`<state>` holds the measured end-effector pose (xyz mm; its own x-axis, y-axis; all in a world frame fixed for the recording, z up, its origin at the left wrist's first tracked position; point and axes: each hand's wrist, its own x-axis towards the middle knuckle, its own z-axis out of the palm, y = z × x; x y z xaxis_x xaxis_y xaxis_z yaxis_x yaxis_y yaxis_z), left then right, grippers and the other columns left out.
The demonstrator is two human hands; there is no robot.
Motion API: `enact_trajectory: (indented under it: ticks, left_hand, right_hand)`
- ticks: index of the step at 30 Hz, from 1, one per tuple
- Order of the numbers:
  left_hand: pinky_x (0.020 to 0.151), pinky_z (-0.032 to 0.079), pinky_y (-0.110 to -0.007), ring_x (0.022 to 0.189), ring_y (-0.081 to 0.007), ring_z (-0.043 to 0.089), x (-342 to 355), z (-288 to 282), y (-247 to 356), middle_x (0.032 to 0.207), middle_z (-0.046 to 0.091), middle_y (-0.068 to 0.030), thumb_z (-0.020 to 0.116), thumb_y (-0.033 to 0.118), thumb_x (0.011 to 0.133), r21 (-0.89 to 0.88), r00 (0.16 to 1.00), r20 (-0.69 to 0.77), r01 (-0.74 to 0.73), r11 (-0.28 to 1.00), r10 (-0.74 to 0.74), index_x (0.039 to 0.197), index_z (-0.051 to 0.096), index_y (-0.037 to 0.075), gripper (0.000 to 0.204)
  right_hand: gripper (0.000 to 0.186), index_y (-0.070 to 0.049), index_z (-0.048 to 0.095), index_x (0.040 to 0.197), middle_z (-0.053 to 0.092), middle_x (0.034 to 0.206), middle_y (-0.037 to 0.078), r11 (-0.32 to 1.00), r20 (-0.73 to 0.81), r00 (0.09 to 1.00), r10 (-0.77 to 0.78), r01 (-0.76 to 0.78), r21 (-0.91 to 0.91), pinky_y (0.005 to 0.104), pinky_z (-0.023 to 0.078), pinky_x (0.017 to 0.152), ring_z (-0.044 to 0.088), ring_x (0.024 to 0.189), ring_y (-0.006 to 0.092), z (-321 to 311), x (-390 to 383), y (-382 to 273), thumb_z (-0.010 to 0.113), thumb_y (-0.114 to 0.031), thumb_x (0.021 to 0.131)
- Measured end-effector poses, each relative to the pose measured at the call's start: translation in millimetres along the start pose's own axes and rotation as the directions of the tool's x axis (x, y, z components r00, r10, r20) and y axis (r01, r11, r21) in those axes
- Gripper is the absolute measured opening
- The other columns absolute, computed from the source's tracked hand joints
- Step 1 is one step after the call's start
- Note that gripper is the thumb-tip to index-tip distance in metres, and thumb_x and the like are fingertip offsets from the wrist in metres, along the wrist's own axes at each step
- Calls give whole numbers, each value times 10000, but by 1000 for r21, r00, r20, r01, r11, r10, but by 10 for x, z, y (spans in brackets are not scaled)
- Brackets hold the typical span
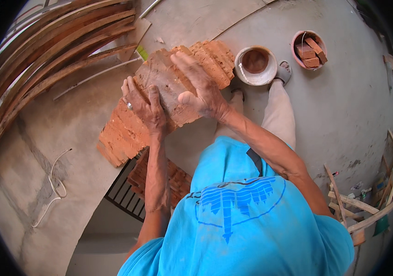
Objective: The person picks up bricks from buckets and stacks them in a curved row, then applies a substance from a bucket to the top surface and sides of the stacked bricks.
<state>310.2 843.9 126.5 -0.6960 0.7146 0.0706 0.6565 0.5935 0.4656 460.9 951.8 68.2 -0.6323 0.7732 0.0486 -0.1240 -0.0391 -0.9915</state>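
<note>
My left hand [145,105], with a ring on one finger, has its fingers bent over a mortar-smeared brick piece [169,106] on a short course of orange-red bricks [120,135]. To its right, my right hand [196,87] lies on the same brickwork with fingers stretched out and apart, the thumb pointing left. The brickwork runs diagonally from lower left to upper right, its top partly hidden under both hands. A green bristled brush [142,52] with a pale handle lies just behind it.
Beside my feet stand a pale bucket [267,71] with brown contents and a pink bucket [298,38] holding bricks. Curved timbers [49,50] fill the upper left, scrap wood [353,202] the right. Below the brickwork are a dark railing [124,195], stacked bricks [139,179] and a drop-off edge. A white cable [56,184] lies left.
</note>
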Motion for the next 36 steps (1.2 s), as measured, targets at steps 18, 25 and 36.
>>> enact_trajectory:
  ticks: [18, 25, 36]
  left_hand:
    - [1267, 71, -475, 1586, -353, 36, -65, 128, 245, 1701, 62, -238, 365, 454, 1106, 64, 972, 45, 227, 972, -230, 1627, 178, 13, 707]
    - [1230, 159, -440, 1529, -328, 176, -21, 212, 329, 1648, 190, -223, 342, 440, 1110, 177, 970, 15, 235, 956, -242, 1587, 241, -20, 670]
    - [1232, 224, -437, 1509, -311, 295, 22, 336, 591, 1633, 299, -198, 371, 430, 1092, 9, 968, 101, 231, 973, -231, 1559, 291, -71, 689]
  right_hand:
    - [611, -36, 562, 1385, 619, 1312, 216, 329, -420, 748, 514, -624, -709, 464, 503, 1022, 607, 1224, 367, -3005, -992, 1892, 685, -153, 799]
    - [537, -40, 535, 1365, 609, 1293, 255, 24, -639, 538, 549, -775, -632, 519, 509, 1000, 609, 1197, 433, -4601, -979, 2640, 655, -225, 875]
    - [426, -53, 514, 1280, 621, 1203, 207, -143, -360, 784, 505, -335, -931, 499, 575, 924, 640, 1152, 414, -5141, -523, 3471, 668, -179, 904]
